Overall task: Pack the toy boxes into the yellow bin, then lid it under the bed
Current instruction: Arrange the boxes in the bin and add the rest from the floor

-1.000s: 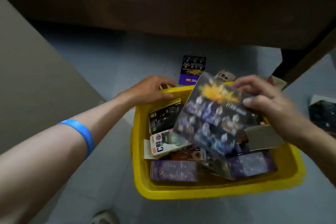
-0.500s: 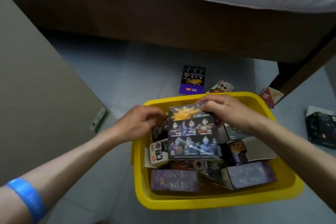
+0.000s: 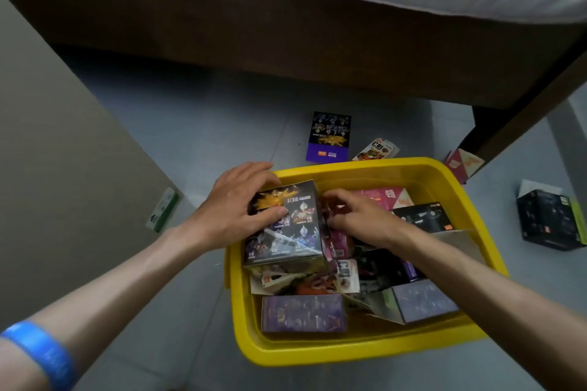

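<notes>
Brown wooden bed frame [image 3: 286, 51] well beyond both hands. Yellow plastic bin [image 3: 359, 352] on the floor beneath them, crowded with toy boxes. Large dark glossy cardboard toy box [image 3: 295, 232] at bin's far-left corner; left hand [image 3: 235, 209] grips its top. Right hand [image 3: 359, 216] just beside, fingers curled among boxes; grasp unclear.

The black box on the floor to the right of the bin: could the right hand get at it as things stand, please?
Probably yes. The black box lies in the open on the floor, clear of the bin; the right hand is among boxes in the bin and must lift over its rim.
</notes>
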